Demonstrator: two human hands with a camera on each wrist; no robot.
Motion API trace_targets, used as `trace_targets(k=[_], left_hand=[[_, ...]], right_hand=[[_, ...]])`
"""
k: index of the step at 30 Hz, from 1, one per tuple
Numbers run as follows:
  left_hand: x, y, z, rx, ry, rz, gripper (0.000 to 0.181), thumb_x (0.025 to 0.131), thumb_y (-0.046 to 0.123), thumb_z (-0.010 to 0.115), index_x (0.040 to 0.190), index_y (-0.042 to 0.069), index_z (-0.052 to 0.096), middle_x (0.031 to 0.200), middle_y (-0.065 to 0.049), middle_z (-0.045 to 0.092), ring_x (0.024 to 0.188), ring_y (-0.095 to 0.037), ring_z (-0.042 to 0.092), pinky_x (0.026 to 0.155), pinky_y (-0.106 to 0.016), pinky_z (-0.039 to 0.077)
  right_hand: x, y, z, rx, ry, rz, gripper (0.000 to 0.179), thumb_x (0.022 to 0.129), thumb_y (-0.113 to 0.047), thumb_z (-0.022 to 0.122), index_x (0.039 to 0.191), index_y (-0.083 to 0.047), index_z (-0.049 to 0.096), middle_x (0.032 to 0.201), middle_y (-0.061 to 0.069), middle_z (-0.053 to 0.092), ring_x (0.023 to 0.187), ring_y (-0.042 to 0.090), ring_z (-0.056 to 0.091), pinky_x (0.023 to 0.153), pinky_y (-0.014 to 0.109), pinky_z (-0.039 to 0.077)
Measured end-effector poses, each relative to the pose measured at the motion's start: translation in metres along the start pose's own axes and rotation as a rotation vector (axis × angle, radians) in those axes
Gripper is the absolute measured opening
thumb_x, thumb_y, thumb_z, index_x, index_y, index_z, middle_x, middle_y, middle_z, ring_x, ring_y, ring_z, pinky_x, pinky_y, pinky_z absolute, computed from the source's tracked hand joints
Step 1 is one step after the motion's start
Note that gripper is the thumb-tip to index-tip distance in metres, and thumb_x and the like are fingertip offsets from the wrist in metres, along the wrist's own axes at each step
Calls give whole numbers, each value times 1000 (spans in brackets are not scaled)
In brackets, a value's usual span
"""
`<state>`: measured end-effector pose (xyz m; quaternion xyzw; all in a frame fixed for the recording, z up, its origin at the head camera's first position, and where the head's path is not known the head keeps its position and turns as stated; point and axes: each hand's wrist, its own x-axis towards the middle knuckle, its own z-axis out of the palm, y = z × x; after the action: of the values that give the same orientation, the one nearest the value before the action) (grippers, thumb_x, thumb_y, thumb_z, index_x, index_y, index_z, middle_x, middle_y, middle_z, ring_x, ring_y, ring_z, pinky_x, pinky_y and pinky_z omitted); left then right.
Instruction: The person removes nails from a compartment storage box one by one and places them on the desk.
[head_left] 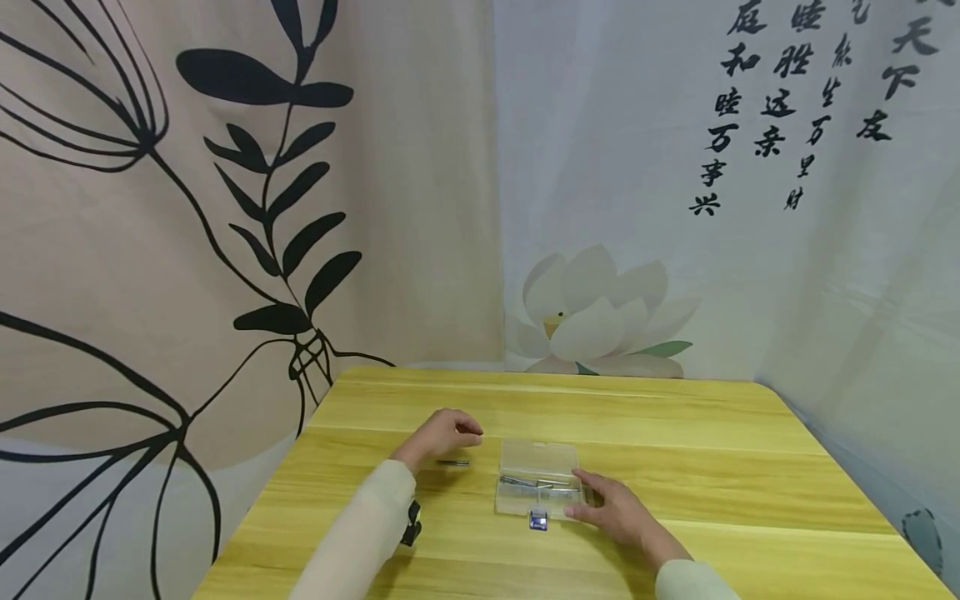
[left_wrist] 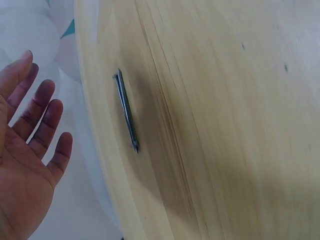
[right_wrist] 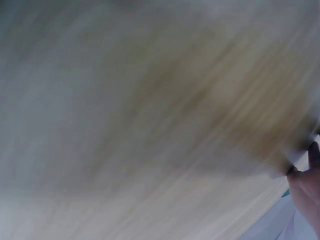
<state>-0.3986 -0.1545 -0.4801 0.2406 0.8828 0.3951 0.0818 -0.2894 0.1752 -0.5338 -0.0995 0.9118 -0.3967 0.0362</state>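
1. By the far-middle of the table, I see the left hand (head_left: pixel 444 433) raised with its fingers loosely bent and spread, gripping nothing.
2. Thin metal nails (left_wrist: pixel 127 111) lie together on the wood just near of that hand, left of the box.
3. The clear plastic box (head_left: pixel 516 505) sits right of them, its lid (head_left: pixel 538 457) thrown back toward the far side.
4. At its right end the right hand (head_left: pixel 618 510) grips it between thumb and fingers, covering that corner.
5. More metal pieces (head_left: pixel 517 481) lie inside, on both sides of a divider.
6. A small blue piece (head_left: pixel 538 521) is at the box's near edge; I can't tell whether it is attached.
7. A black strap (head_left: pixel 411 525) shows beside the left sleeve (head_left: pixel 360 525).
8. The table (head_left: pixel 675 450) is yellowish wood grain with rounded far corners.
9. Behind hangs pale cloth (head_left: pixel 427 192), printed with dark plants left, a lotus and black characters right.
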Motion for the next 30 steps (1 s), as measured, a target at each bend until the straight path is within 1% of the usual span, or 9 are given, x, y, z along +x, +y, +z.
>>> trace_targets(k=[7,14,16,22,25,30], left_hand=[[6,12,12,4,-18,48,22,96,20,68,112,4,73,102,2,68,95,-17,61,85,-42,49],[10,24,22,-13,-33,68,23,95,21,70,111,5,73,101,3,67,94,-22,59,81,-38,48],[10,27,25,-19,-34,71,23,94,22,70,110,5,73,101,3,67,96,-23,59,81,-38,48],[11,30,36,-43,-61,48,21,94,20,71,109,7,74,104,4,67,102,-23,60,87,-39,50],[11,32,42,-34,-70,46,20,94,20,71,109,8,74,106,5,66,104,-21,60,89,-40,49],[12,34,51,-46,-71,39,18,93,21,72,107,10,74,103,7,66,101,-17,61,87,-38,50]], right_hand=[[-2,0,0,14,-5,-1,73,86,-41,77,145,-7,50,145,25,46,134,48,38,108,63,28],[-1,0,0,19,-10,-1,74,86,-41,76,145,-7,50,145,25,46,135,48,38,108,63,28],[-1,0,0,18,-9,0,73,86,-41,76,145,-7,50,145,25,47,135,48,38,108,62,28],[1,1,1,6,-6,7,73,86,-43,76,144,-8,52,144,24,48,134,46,40,108,61,29],[1,1,1,11,-6,13,73,85,-43,76,144,-8,52,144,24,48,134,47,40,107,62,29],[1,1,0,19,-3,22,74,85,-43,76,145,-8,51,144,24,48,134,47,39,107,62,28]])
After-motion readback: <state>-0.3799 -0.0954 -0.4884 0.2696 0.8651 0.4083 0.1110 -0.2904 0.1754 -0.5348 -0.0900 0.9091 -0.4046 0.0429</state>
